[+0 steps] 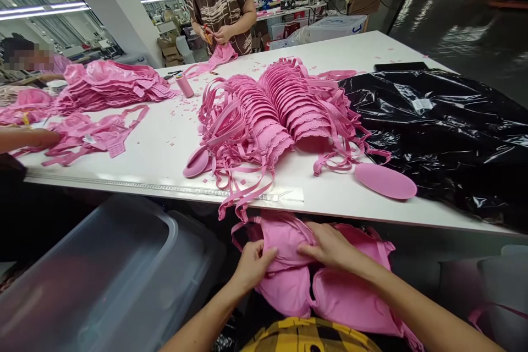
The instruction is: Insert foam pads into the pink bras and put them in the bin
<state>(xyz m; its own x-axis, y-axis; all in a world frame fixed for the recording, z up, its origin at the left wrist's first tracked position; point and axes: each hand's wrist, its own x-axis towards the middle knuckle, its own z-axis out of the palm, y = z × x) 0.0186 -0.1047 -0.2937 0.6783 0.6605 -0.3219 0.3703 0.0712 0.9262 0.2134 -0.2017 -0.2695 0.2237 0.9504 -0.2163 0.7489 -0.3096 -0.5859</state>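
Observation:
A pink bra (330, 291) lies on my lap below the table's front edge. My left hand (251, 265) pinches the edge of its upper left cup, fingers closed on the fabric. My right hand (328, 245) rests on top of the same cup, fingers pressed down and curled on it. On the white table (165, 148) above stand two long rows of stacked pink bras (280, 104), straps trailing over the edge. A loose pink pad (385, 180) lies at the front right and another pad (197, 162) at the front left.
A black plastic bag (445, 121) covers the table's right side. A clear plastic bin (103, 280) stands at my lower left. Across the table a person in a brown patterned shirt (220, 0) handles pink fabric. Another person's arm (25, 138) reaches in at left beside pink bra piles (107, 85).

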